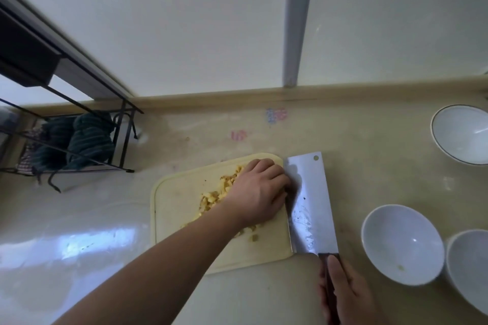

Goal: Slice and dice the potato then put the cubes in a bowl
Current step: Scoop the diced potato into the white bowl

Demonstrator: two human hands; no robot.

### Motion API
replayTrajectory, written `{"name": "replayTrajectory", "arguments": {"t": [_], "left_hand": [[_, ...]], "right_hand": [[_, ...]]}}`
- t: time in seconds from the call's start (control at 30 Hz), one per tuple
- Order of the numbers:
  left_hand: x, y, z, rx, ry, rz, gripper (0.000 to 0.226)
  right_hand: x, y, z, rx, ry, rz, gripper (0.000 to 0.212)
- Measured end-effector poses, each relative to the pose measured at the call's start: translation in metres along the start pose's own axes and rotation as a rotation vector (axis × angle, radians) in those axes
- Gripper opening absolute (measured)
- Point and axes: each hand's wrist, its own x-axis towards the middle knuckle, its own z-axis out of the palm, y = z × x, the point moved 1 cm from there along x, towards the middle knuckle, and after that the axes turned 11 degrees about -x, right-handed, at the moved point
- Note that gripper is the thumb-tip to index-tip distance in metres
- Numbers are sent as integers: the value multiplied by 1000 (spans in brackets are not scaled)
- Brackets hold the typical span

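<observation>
- the potato cubes lie heaped on the cutting board, from its middle toward the far right corner, partly under the left hand.
- the left hand lies over the pile, fingers bent toward the cleaver; whether they pinch any cubes cannot be told.
- the right hand grips the cleaver's dark handle; the blade lies flat along the board's right edge, long axis running near to far.
- judging from this, the coming move is pushing cubes rightward onto the blade, so the left hand is the nearer one.
- the nearest white bowl stands just right of the cleaver, near the countertop's near edge; two more bowls sit at the right.
- a wire rack with dark cloths stands at the far left, against the pale wall.
</observation>
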Motion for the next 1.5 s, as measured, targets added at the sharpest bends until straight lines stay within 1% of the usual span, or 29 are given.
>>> {"name": "replayTrajectory", "arguments": {"t": [0.2, 0.37, 0.5, 0.6, 0.73, 0.77, 0.83, 0.9, 0.93, 1.0, 1.07, 1.17, 1.33, 1.4, 1.5], "left_hand": [[6, 3, 7, 60, 119, -131, 11], [10, 8, 8, 96, 128, -196, 19], [12, 9, 7, 72, 100, -194, 16], [5, 6, 3, 17, 64, -186, 17], [-5, 1, -7, -64, 54, -116, 15], [-9, 0, -8, -65, 42, -98, 18], [-16, -1, -11, -19, -15, -103, 37], [-23, 2, -15, 43, -88, -204, 58], [-26, 4, -16, 66, -115, -271, 65], [-32, 5, -17, 99, -157, -378, 75], [-37, 5, -15, 98, -212, -419, 81], [-43, 4, -9, 103, -218, -365, 83], [-43, 5, -3, 103, -141, -314, 81], [-44, 4, -3, 88, -103, -328, 79], [-45, 3, -2, 76, -89, -379, 79]], "right_hand": [[0, -1, -2, -16, -44, -21, 42], [-2, -2, -3, -1, -60, 3, 38], [-5, -6, -5, -4, -69, 1, 37], [-6, -9, -7, -46, -130, 18, 37], [-2, -14, -5, -145, -225, 41, 38], [0, -16, -5, -184, -261, 45, 37], [3, -24, -5, -294, -341, 40, 37], [5, -30, -6, -385, -368, 27, 34], [5, -33, -7, -425, -373, 26, 32], [4, -35, -8, -467, -386, 35, 27], [5, -36, -10, -484, -425, 57, 27], [6, -38, -13, -499, -495, 94, 27], [4, -43, -14, -485, -527, 93, 17], [3, -41, -12, -473, -527, 100, 16], [1, -37, -8, -467, -511, 138, 14]]}}
